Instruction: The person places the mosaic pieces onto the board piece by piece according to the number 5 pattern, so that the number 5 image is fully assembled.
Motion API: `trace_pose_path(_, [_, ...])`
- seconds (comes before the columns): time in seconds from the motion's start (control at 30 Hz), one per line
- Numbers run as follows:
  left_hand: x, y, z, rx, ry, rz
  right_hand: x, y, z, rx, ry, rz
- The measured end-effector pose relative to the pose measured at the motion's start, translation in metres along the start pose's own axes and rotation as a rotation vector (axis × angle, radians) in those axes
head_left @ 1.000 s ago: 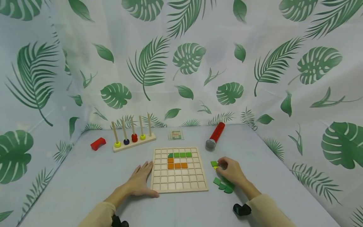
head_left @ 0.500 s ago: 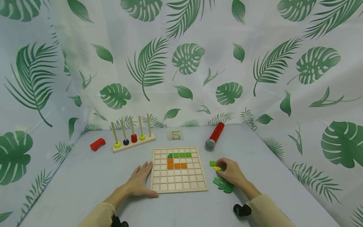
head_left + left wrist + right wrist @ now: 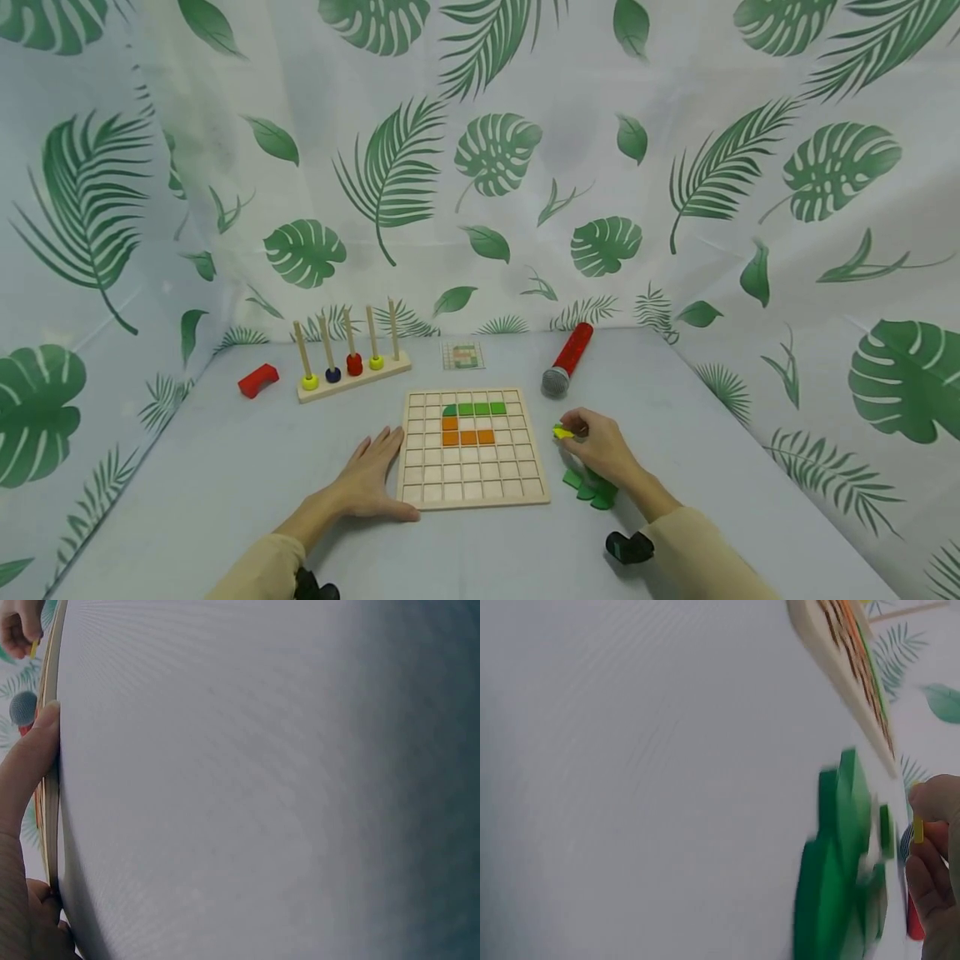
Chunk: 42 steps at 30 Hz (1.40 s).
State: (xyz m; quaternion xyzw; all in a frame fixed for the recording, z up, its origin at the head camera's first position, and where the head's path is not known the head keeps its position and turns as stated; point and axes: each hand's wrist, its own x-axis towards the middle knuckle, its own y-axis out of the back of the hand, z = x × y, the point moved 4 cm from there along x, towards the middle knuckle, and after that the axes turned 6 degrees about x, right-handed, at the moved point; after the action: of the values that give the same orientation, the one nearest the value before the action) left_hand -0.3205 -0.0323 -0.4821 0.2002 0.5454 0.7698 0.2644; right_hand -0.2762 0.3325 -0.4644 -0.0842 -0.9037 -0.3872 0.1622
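My right hand pinches a small yellow tile between thumb and fingers, just right of the wooden grid board. A row of green tiles and several orange tiles sit in the board's upper squares. Loose green tiles lie by my right palm, some of them hidden under it. With fingers spread and straight, my left hand rests against the board's left side. Its thumb touches the board's front edge in the left wrist view.
Behind the board stand a wooden peg stand with coloured beads, a small printed pattern card and a red microphone. A red arch block lies at the far left. Leaf-patterned cloth hangs behind the table.
My right hand has picked up the yellow tile from the loose pieces and shifted slightly up and left with it. The left hand and the board have stayed put.
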Motion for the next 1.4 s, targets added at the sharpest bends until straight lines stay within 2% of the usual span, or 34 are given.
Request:
trace_pose_path(0.1, [0.000, -0.001, -0.001, 0.005, -0.001, 0.000, 0.007, -0.007, -0.012, 0.033, 0.034, 0.007])
trace_pose_path(0.4, [0.000, -0.001, 0.000, -0.001, 0.006, -0.006, 0.020, -0.044, -0.044, 0.105, 0.059, 0.013])
trace_pose_path(0.63, [0.000, -0.001, 0.000, 0.006, 0.001, -0.006, 0.021, -0.065, -0.052, 0.073, 0.071, -0.011])
trace_pose_path(1.4, [0.000, 0.001, -0.001, 0.011, 0.007, -0.006, 0.022, -0.074, -0.061, 0.013, 0.075, -0.012])
